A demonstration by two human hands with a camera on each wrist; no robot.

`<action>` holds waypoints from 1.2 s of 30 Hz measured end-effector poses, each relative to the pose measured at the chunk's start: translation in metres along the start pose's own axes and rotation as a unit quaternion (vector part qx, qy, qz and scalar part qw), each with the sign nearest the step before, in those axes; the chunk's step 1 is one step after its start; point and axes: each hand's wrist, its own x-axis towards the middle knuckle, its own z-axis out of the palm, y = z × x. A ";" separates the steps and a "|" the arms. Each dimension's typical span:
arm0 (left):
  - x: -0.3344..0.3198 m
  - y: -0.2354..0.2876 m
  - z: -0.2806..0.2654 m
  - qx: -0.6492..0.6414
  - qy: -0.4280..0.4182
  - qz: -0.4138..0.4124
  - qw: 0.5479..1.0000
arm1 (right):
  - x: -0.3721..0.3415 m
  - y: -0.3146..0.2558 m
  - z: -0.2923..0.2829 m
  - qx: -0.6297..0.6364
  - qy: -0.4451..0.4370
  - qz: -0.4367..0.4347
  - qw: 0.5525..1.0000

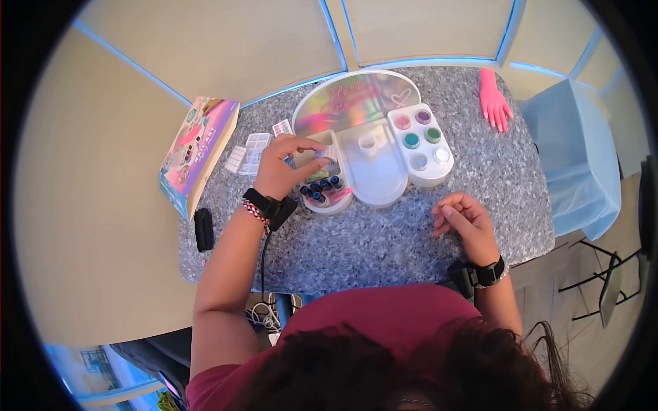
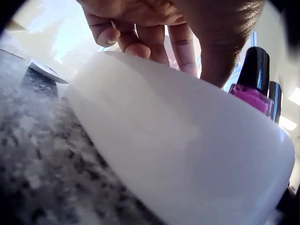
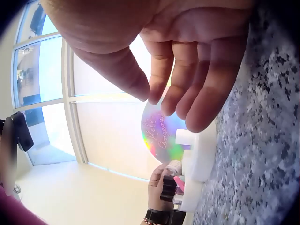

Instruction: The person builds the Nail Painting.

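Observation:
My left hand (image 1: 282, 164) reaches into the left compartment of a white nail-art case (image 1: 394, 194). Its thumb and fingers close around a small round clear container (image 1: 330, 153), whose contents are partly hidden. Just below stand several dark-capped nail polish bottles (image 1: 317, 189) and a pink tool (image 1: 340, 196). In the left wrist view the case wall (image 2: 178, 140) hides the fingertips, with a magenta polish bottle (image 2: 253, 96) beside the thumb. Loosely curled and holding nothing, my right hand (image 1: 469, 222) hovers by the table's right front, apart from the case.
Jars of coloured glitter (image 1: 411, 140) sit in the case's right wing, below its raised iridescent lid (image 1: 363, 96). A pink practice hand (image 1: 492, 99) lies far right. Left are clear organizer trays (image 1: 255, 154), a colourful box (image 1: 199, 151) and a black pouch (image 1: 203, 229) on the granite-look table.

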 end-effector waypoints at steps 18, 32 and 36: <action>-0.004 0.009 -0.042 0.182 0.030 0.122 0.975 | 0.002 0.000 -0.003 -0.031 0.016 -0.035 0.999; 0.010 -0.132 -0.110 0.188 -0.075 -0.143 0.969 | 0.067 -0.076 0.016 0.157 0.042 -0.076 0.984; 0.033 -0.100 -0.085 0.291 -0.034 -0.244 0.925 | 0.088 -0.078 0.038 0.213 0.031 -0.064 0.975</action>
